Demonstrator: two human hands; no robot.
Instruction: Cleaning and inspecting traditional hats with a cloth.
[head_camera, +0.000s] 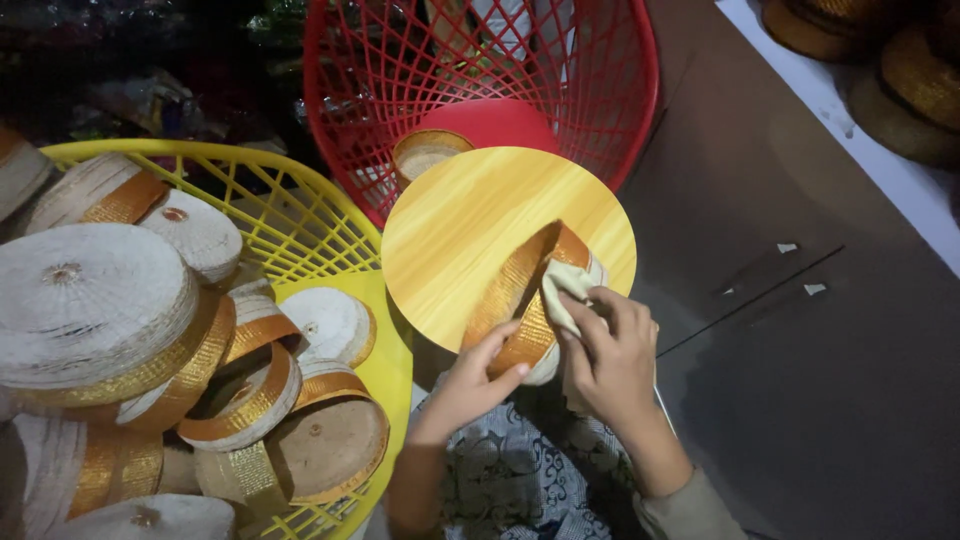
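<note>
Patterned cloth (510, 480) across my lap is sitting closest to the camera, and just above it I am working with both hands. I am curling my left hand (470, 385) around the lower edge of a round gold-rimmed lid (520, 300), fingers closed on its rim and thumb tip pressing the gold band. I am closing my right hand (610, 360) on a pale rag (565, 285), pushing it into the hollow of the lid. That lid is standing tilted on edge against a round yellow wood-grain board (470, 230), which is lying over the mouth of a red basket (600, 90).

It is looking light and fairly stiff to me, likely woven with a ribbon-wrapped rim, so I am judging the rim to be the safest place to hold; the band may be slick, and squeezing hard could warp it.

On my left, a yellow basket (300, 215) is holding a heap of similar white and gold lids (90, 300). More golden pieces (900, 70) are resting at the far right.
</note>
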